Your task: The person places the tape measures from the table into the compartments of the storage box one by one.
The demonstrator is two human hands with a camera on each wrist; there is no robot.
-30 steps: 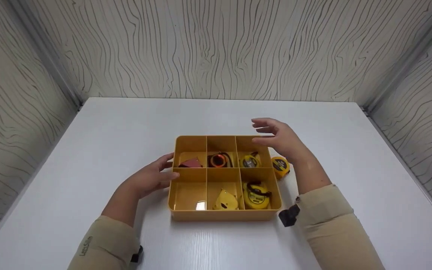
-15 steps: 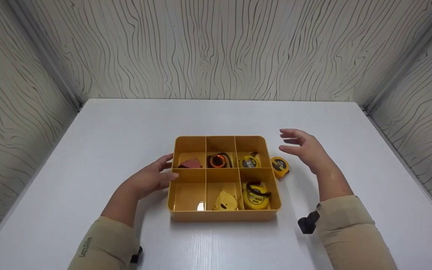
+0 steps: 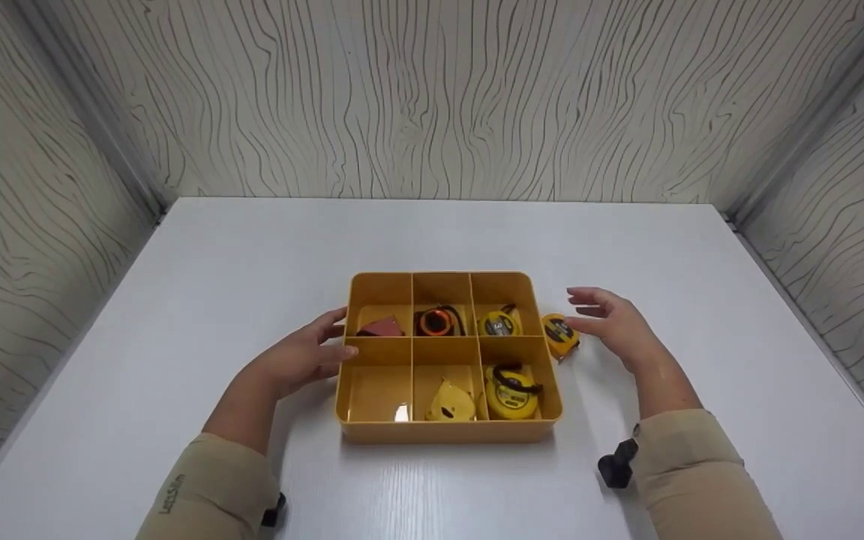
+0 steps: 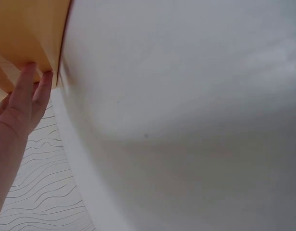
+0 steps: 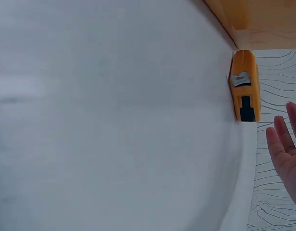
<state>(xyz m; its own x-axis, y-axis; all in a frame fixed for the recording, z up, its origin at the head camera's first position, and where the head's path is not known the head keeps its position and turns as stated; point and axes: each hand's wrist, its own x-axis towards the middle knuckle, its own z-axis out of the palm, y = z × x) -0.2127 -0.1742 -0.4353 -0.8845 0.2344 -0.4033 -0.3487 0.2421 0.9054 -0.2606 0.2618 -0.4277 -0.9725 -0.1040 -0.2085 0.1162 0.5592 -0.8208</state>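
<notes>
A yellow divided storage box (image 3: 447,431) sits mid-table with tape measures in several of its compartments. My left hand (image 3: 297,361) holds its left side, thumb tip over the rim and fingers against the outer wall; the left wrist view shows those fingers (image 4: 28,91) on the wall. Beside the box's right wall stands a yellow-orange tape measure (image 3: 561,335) with a black label, seen edge-on as a tape measure (image 5: 245,86) in the right wrist view. My right hand (image 3: 616,326) hovers just right of it, fingers spread and holding nothing.
Inside the box are a pinkish-red piece (image 3: 383,326), an orange-black tape measure (image 3: 436,321), a small yellow one (image 3: 499,324), a pale yellow case (image 3: 452,401) and a larger yellow tape measure (image 3: 512,394) with a black strap. Patterned panels (image 3: 432,97) enclose the white table (image 3: 252,240).
My right hand has moved from above the box's back right corner out to the right, then down toward the loose tape measure. The left hand and the box stay in place.
</notes>
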